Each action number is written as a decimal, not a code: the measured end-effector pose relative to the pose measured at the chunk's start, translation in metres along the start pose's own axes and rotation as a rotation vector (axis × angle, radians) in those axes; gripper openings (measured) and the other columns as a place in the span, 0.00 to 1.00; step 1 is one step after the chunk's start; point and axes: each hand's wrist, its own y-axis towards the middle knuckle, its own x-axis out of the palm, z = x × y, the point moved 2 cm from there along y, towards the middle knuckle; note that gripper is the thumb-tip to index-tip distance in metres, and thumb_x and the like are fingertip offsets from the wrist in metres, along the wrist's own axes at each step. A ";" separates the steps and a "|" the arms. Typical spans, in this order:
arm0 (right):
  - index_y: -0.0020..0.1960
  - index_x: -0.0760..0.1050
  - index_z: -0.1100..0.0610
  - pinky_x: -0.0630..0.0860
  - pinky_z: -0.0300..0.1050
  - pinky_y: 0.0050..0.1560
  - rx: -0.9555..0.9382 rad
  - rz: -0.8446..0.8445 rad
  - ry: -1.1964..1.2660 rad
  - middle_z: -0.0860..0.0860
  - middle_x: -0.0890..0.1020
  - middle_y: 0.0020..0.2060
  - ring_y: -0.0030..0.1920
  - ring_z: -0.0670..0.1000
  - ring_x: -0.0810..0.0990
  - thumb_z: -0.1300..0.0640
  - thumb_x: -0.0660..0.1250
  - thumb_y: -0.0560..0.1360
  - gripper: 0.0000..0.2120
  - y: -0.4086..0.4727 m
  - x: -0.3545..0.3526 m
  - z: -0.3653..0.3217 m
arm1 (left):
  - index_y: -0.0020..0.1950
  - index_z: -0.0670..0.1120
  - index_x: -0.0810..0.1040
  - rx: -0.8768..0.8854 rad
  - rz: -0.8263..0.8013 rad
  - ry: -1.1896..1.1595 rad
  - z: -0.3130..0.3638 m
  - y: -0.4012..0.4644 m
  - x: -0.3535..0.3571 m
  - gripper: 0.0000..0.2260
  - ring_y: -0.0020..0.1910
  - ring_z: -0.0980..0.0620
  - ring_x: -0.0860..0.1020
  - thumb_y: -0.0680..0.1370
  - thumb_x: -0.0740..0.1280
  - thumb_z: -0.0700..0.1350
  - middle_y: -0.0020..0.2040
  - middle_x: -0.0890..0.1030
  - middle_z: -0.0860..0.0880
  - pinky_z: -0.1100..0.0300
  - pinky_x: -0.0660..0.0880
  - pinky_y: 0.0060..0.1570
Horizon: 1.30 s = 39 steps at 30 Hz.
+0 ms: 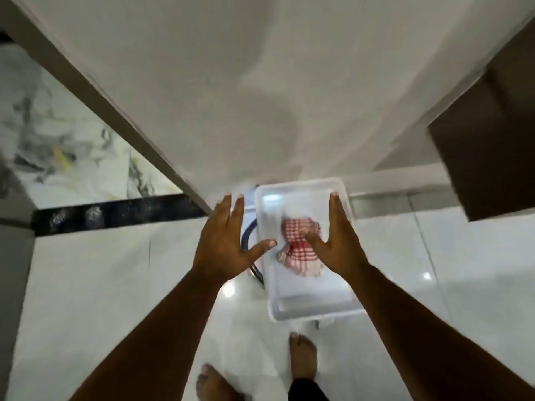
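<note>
Left hand (228, 241) and right hand (338, 241), both empty with fingers straight, flank a clear plastic box (307, 302) holding a red checked cloth (298, 250). The box sits on a mostly hidden metal frame (256, 273). For a level lift, both long sides should be gripped evenly. Glossy white floor (101, 285); white wall (231, 82) ahead.

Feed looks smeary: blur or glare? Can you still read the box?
Head view: motion blur smears the marble panel at the frame's left; the wide lens splays the wall lines; small glare spots sit on the glossy floor near the clear box; the box and the red-checked cloth inside are soft but readable; left hand and right hand are sharper.
</note>
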 end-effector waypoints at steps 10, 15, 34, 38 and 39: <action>0.80 0.49 0.59 0.62 0.64 0.74 0.205 0.025 -0.146 0.59 0.55 0.79 0.77 0.62 0.56 0.35 0.59 0.76 0.43 0.055 0.167 0.145 | 0.85 0.48 0.51 0.100 -0.128 0.187 -0.062 0.054 0.209 0.38 0.84 0.40 0.48 0.79 0.48 0.68 0.85 0.49 0.42 0.49 0.43 0.80; 0.79 0.50 0.62 0.46 0.58 0.77 0.198 0.145 -0.337 0.62 0.51 0.79 0.79 0.63 0.50 0.42 0.61 0.79 0.39 0.054 0.202 0.164 | 0.84 0.48 0.44 0.093 -0.085 0.220 -0.068 0.058 0.233 0.39 0.84 0.42 0.43 0.78 0.42 0.68 0.85 0.43 0.43 0.51 0.38 0.78; 0.54 0.75 0.53 0.77 0.55 0.35 0.152 0.168 0.217 0.64 0.79 0.39 0.32 0.58 0.78 0.57 0.63 0.77 0.07 0.033 0.187 -0.048 | 0.85 0.47 0.42 -0.220 0.007 0.141 -0.300 -0.024 0.065 0.48 0.84 0.39 0.42 0.73 0.40 0.76 0.84 0.40 0.41 0.48 0.40 0.80; 0.60 0.75 0.40 0.78 0.46 0.26 -0.032 0.111 0.200 0.49 0.82 0.36 0.28 0.51 0.81 0.55 0.64 0.80 0.13 0.033 0.248 -0.108 | 0.85 0.45 0.43 -0.285 0.023 0.121 -0.360 -0.031 0.039 0.49 0.84 0.39 0.42 0.72 0.39 0.76 0.84 0.41 0.40 0.45 0.44 0.80; 0.61 0.74 0.39 0.79 0.47 0.26 -0.063 0.059 0.171 0.49 0.82 0.36 0.28 0.50 0.81 0.57 0.66 0.79 0.15 0.041 0.267 -0.117 | 0.85 0.45 0.43 -0.303 0.021 0.117 -0.373 -0.027 0.037 0.49 0.84 0.39 0.42 0.72 0.39 0.76 0.84 0.41 0.39 0.45 0.44 0.80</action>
